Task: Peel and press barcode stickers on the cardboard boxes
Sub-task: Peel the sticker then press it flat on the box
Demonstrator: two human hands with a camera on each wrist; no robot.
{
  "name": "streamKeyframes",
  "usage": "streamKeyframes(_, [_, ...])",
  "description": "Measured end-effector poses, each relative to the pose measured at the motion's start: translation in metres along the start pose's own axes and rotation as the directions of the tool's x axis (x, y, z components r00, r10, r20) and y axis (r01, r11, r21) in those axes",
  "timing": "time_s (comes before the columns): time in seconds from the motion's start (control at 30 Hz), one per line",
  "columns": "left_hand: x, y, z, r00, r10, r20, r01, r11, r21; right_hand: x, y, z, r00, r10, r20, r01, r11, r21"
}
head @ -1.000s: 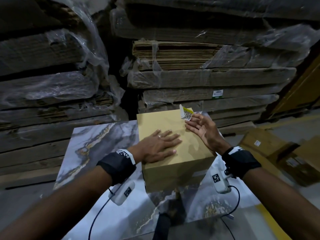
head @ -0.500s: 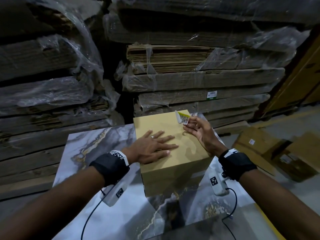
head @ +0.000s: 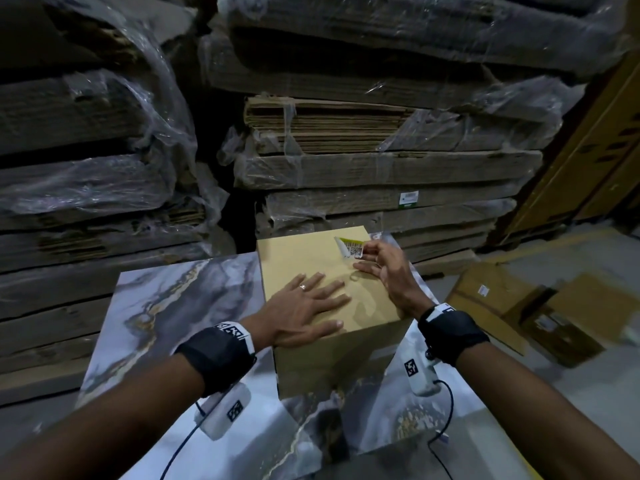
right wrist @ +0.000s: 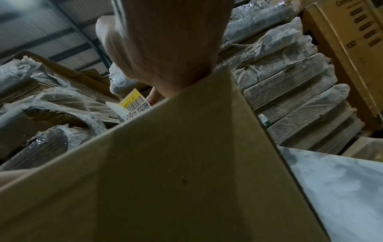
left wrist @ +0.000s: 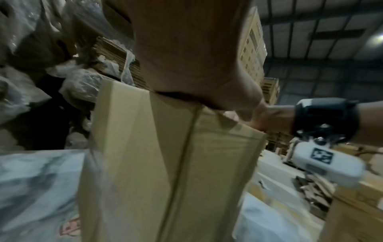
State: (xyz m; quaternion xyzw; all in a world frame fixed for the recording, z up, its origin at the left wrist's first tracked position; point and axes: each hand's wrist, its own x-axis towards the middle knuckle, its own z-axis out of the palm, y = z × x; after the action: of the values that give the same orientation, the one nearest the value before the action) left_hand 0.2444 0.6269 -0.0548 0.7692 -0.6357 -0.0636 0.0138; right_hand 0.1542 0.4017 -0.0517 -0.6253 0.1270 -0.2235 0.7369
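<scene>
Box: the cardboard box (head: pixel 322 271) stands at the far edge of the marble-patterned worktop (head: pixel 180 306).
Left hand: the left hand (head: pixel 308 306) lies spread flat on the box top, steadying it.
Right hand: the right hand (head: pixel 381 268) pinches the barcode sticker (head: pixel 351 247) above the box's far right corner.
Advice: lower one edge first, then smooth outward to avoid creases.
Writing: yellow band, barcode and square code; no text is legible.

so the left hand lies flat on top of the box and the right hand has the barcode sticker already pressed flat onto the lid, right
Not quite. The left hand does lie flat on top of the cardboard box, but the barcode sticker is not pressed flat yet: the right hand pinches it near the box's far edge, its free end curling up off the lid. The head view shows this, and the right wrist view shows the sticker standing above the box edge.
</scene>
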Motion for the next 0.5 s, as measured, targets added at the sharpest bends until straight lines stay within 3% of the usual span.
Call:
streamKeyframes(0.07, [-0.001,-0.014,-0.004,1.0,-0.019,-0.019,0.019,1.0,0.005,0.001,0.001,0.0,1.0,0.0,-0.008,0.0,1.0,-0.003])
streamKeyframes(0.17, [0.001,-0.036,-0.012,0.986,-0.162,-0.04,0.162,0.987,-0.01,0.001,0.003,0.001,1.0,0.007,-0.015,-0.007,1.0,0.002])
streamKeyframes(0.3, [0.006,-0.02,-0.007,0.964,-0.258,-0.059,0.257,0.966,-0.023,0.0,0.001,0.004,1.0,-0.012,-0.011,0.012,1.0,-0.023])
streamKeyframes(0.37, [0.004,-0.006,-0.001,0.979,-0.198,-0.048,0.196,0.98,-0.033,0.0,0.001,0.004,1.0,-0.019,0.002,0.019,0.999,-0.039])
streamKeyframes(0.5, [-0.014,-0.008,-0.002,0.997,0.08,-0.016,-0.081,0.995,-0.061,-0.003,0.001,0.003,1.0,-0.02,0.01,0.02,0.998,-0.065])
